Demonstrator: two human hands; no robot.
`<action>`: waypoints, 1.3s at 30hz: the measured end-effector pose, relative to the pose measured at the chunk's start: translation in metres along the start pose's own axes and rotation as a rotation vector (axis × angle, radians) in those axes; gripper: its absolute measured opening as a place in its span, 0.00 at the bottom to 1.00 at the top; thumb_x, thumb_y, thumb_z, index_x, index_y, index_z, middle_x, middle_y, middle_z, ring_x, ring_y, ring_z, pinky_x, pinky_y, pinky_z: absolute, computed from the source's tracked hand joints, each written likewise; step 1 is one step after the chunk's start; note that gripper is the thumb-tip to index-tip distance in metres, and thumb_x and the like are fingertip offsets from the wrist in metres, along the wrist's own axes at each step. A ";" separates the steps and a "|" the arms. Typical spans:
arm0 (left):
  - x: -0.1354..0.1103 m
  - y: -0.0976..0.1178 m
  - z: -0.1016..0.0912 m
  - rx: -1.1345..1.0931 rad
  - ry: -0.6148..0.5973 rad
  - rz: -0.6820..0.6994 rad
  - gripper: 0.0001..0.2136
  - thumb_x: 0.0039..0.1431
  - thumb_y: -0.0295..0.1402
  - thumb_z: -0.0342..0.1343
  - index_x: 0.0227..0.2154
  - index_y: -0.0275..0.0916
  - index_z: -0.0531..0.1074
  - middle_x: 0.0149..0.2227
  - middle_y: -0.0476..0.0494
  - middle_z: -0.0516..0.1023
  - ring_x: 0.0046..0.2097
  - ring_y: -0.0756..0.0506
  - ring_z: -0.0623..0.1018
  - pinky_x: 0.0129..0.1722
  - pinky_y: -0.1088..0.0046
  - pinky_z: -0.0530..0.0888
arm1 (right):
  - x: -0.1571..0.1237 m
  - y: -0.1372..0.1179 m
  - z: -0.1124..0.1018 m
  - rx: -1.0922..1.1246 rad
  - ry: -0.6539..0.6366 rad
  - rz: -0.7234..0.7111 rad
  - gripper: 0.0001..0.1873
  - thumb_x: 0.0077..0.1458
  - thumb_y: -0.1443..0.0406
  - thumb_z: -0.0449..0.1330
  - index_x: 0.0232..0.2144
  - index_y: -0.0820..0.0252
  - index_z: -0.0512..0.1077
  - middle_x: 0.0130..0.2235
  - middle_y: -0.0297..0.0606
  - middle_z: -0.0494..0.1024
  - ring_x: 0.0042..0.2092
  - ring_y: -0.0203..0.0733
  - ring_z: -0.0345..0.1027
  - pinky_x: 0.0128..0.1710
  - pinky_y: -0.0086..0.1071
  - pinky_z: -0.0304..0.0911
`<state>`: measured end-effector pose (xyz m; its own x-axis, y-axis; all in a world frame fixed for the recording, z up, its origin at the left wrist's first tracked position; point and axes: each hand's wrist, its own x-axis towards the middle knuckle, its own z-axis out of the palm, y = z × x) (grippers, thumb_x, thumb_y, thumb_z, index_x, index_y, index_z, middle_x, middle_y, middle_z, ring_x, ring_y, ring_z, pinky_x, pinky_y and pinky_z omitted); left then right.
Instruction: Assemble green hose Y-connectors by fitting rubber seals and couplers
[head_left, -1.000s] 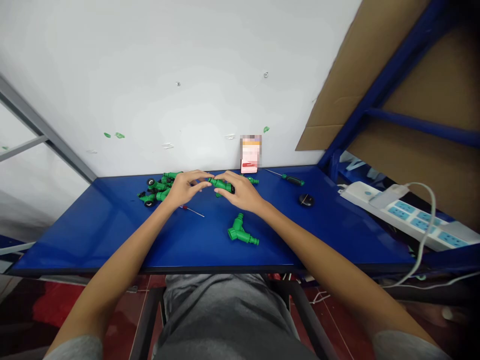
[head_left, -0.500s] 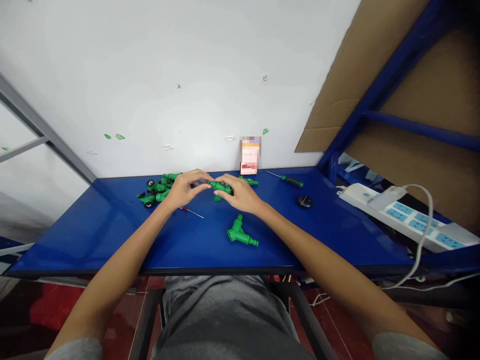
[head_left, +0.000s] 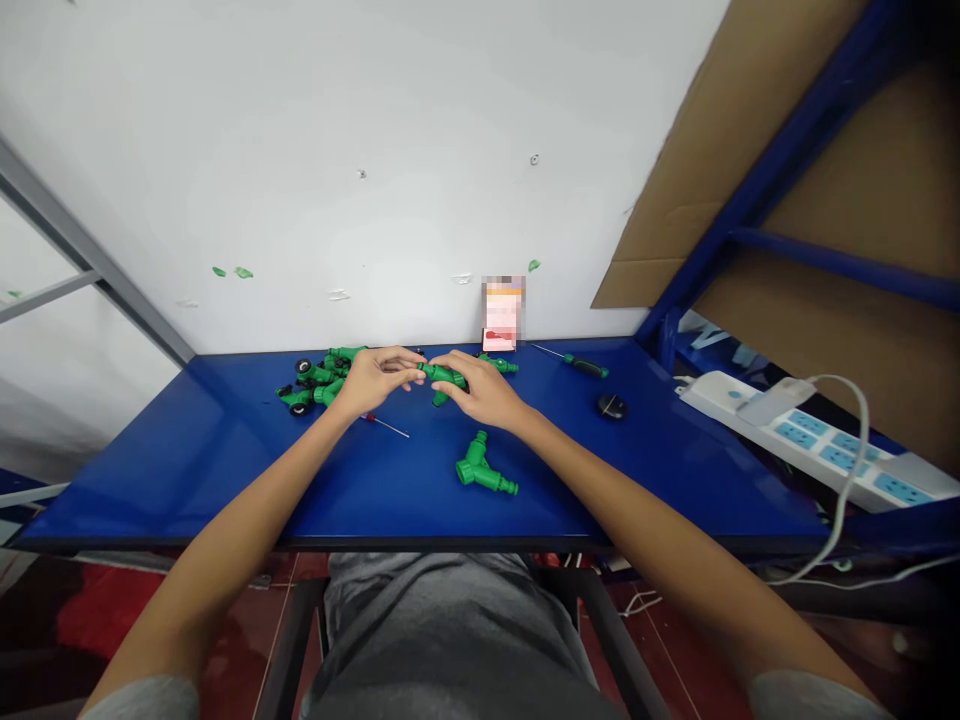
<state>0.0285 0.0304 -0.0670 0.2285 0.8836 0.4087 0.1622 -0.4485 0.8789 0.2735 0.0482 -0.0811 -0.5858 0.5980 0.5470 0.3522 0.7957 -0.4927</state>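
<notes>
In the head view, my right grip [head_left: 486, 388] is clamping a green connector [head_left: 445, 376] between thumb and fingers over the far middle of the blue worktop [head_left: 187, 465]. My left grip [head_left: 371, 381] is curling its fingertips at the connector's left end; I cannot tell whether they are pinching it. A green Y-shaped piece [head_left: 475, 470] is lying nearer me, and green fittings [head_left: 321, 374] are clustering beside my left grip.
</notes>
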 end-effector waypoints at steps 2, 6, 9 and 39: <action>0.000 0.001 0.003 -0.029 0.015 -0.008 0.21 0.54 0.46 0.76 0.41 0.33 0.85 0.34 0.36 0.88 0.34 0.42 0.87 0.33 0.65 0.86 | 0.001 0.002 0.001 0.023 0.016 -0.004 0.15 0.71 0.59 0.62 0.57 0.54 0.77 0.53 0.46 0.83 0.52 0.52 0.78 0.54 0.46 0.70; -0.004 0.004 0.015 -0.063 0.076 0.061 0.22 0.53 0.47 0.78 0.41 0.35 0.85 0.34 0.40 0.86 0.35 0.44 0.85 0.30 0.71 0.84 | 0.005 0.005 -0.001 0.184 0.049 0.006 0.14 0.68 0.59 0.65 0.53 0.54 0.78 0.52 0.44 0.84 0.52 0.52 0.78 0.56 0.47 0.70; -0.009 0.009 0.024 -0.018 0.087 0.190 0.20 0.55 0.48 0.76 0.42 0.39 0.86 0.39 0.41 0.84 0.39 0.45 0.83 0.30 0.73 0.82 | 0.008 0.007 -0.005 0.395 -0.009 0.039 0.16 0.64 0.56 0.68 0.51 0.54 0.78 0.50 0.42 0.83 0.52 0.52 0.77 0.55 0.47 0.71; -0.010 0.005 0.018 0.292 0.003 0.236 0.18 0.63 0.40 0.69 0.52 0.39 0.79 0.43 0.42 0.84 0.37 0.47 0.82 0.38 0.71 0.80 | 0.008 0.011 -0.003 0.787 0.152 0.224 0.27 0.54 0.47 0.74 0.46 0.50 0.69 0.50 0.41 0.82 0.53 0.52 0.78 0.56 0.50 0.75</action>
<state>0.0440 0.0171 -0.0706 0.2894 0.7513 0.5931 0.3721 -0.6592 0.6535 0.2752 0.0620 -0.0799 -0.4378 0.7855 0.4373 -0.1977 0.3904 -0.8992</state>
